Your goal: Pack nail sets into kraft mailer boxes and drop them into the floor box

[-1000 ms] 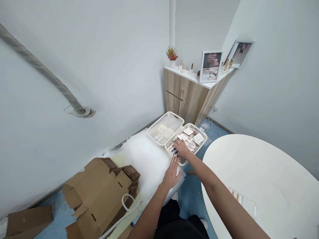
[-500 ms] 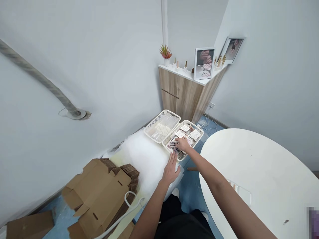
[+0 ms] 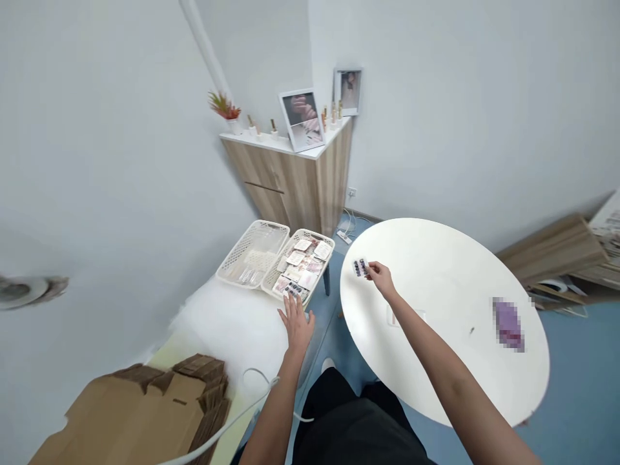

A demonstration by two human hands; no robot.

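Observation:
Over the far left part of the white round table (image 3: 450, 258), my right hand (image 3: 382, 279) pinches a small clear sheet of dark press-on nails (image 3: 360, 267). My left hand (image 3: 296, 321) is open, fingers spread, at the near edge of a white plastic basket (image 3: 329, 248). Inside that basket lie several packs of press-on nails (image 3: 292, 288) and white labelled cards (image 3: 295, 258). A second white basket (image 3: 227, 268), to its left, holds clear plastic packaging (image 3: 252, 268). Whether my left fingertips touch the basket cannot be made out.
Flattened cardboard boxes (image 3: 140, 413) are stacked at lower left, with a white cable (image 3: 217, 434) across them. White sheet material (image 3: 232, 323) lies before the baskets. A clear tray (image 3: 409, 316) and a blurred purple item (image 3: 507, 323) are on the table. A wooden cabinet (image 3: 295, 187) stands behind.
My right hand has left the basket with the sheet of nails and moved right, over the round table. My left hand stays near the basket. The view has turned right.

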